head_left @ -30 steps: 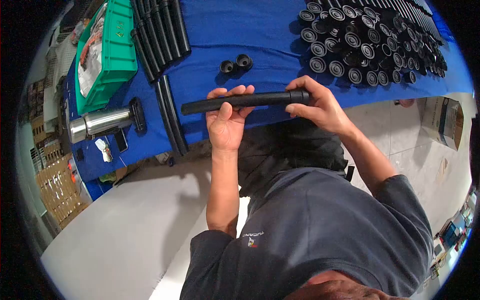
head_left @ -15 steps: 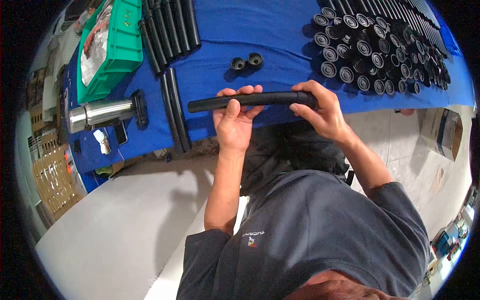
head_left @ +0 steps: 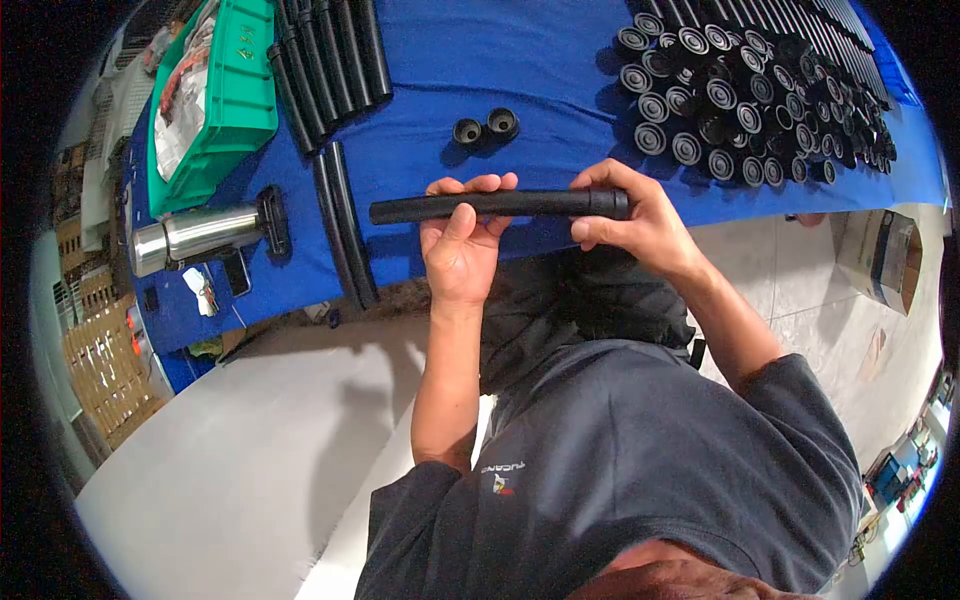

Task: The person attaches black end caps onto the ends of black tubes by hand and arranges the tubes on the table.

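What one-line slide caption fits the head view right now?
The left hand supports a black tube while the right hand grips its collared end; two short black fittings sit on the blue cloth.

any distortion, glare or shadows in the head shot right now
Head view: wide-lens distortion bows the blue tabletop and corners go black; head view: highlights gleam on the steel flask; head view: soft shadow falls on the pale surface; head view: the held black tube looks reasonably sharp.

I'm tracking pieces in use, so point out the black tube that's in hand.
The black tube held crosswise by the left hand and right hand; the others, like the pair of tubes to its left, are unheld.
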A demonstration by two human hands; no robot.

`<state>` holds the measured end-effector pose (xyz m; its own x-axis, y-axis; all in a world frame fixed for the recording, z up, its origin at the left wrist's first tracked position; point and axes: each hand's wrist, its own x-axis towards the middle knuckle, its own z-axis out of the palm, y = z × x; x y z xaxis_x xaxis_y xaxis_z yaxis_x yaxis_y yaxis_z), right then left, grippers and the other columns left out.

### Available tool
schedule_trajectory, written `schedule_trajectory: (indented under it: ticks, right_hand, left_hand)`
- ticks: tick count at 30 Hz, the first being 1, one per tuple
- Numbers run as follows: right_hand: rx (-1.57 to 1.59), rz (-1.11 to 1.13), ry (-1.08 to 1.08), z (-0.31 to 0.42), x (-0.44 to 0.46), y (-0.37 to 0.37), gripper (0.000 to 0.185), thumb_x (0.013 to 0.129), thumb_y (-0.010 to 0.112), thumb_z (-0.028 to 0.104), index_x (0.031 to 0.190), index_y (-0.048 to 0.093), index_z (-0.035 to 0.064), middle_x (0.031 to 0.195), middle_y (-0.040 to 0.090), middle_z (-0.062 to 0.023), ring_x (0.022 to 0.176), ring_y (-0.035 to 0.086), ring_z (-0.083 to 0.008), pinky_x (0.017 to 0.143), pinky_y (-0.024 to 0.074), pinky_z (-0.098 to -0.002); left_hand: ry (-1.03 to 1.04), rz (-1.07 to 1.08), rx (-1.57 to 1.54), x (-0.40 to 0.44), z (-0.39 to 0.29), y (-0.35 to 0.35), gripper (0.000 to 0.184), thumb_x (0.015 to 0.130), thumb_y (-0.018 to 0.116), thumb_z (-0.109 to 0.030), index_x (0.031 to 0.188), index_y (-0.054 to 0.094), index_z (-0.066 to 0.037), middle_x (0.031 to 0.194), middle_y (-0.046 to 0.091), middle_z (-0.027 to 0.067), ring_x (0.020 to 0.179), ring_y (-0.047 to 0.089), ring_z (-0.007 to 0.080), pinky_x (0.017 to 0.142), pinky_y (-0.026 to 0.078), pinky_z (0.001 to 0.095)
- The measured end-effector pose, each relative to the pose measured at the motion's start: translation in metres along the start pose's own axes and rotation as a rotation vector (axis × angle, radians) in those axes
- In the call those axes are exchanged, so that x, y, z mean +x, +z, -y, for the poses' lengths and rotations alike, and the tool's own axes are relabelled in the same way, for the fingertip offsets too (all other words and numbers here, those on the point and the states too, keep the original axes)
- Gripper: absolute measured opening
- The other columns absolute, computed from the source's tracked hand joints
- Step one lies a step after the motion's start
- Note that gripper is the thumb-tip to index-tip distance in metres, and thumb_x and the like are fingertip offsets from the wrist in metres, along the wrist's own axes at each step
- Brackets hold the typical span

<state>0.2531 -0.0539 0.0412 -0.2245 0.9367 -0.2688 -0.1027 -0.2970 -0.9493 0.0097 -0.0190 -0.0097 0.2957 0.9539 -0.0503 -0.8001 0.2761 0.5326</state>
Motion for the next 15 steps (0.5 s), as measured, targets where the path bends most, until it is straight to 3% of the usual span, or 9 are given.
schedule_trajectory:
  ticks: [4, 8, 15]
  right_hand:
    - [0.052, 0.015, 0.080, 0.0027, -0.0003, 0.0003, 0.033, 0.093, 0.076, 0.013, 0.118, 0.060, -0.0010, 0.083, 0.069, -0.0027, 0.073, 0.067, -0.0091, 0.067, 0.0577, -0.0261]
    - [-0.025, 0.012, 0.034, 0.0031, -0.0008, 0.0004, 0.031, 0.095, 0.075, 0.013, 0.118, 0.060, -0.0013, 0.081, 0.069, -0.0028, 0.071, 0.068, -0.0091, 0.066, 0.0575, -0.0259]
    - [-0.215, 0.055, -0.074, 0.0047, 0.0030, -0.0046, 0.031, 0.095, 0.074, 0.014, 0.117, 0.061, -0.0029, 0.081, 0.069, -0.0029, 0.071, 0.067, -0.0092, 0.066, 0.0574, -0.0275]
  left_hand:
    - [-0.013, 0.006, -0.011, -0.0008, -0.0011, -0.0003, 0.028, 0.098, 0.067, -0.006, 0.125, 0.060, -0.008, 0.126, 0.067, 0.0225, 0.129, 0.059, 0.0429, 0.104, 0.055, 0.0563]
    - [0.012, -0.057, 0.001, -0.0019, 0.0013, 0.0039, 0.028, 0.097, 0.068, -0.005, 0.122, 0.057, -0.009, 0.123, 0.067, 0.0233, 0.123, 0.063, 0.0431, 0.096, 0.062, 0.0516]
    - [0.032, -0.050, 0.004, -0.0023, 0.0014, 0.0069, 0.027, 0.097, 0.066, -0.004, 0.122, 0.057, -0.007, 0.123, 0.066, 0.0237, 0.123, 0.063, 0.0431, 0.095, 0.063, 0.0512]
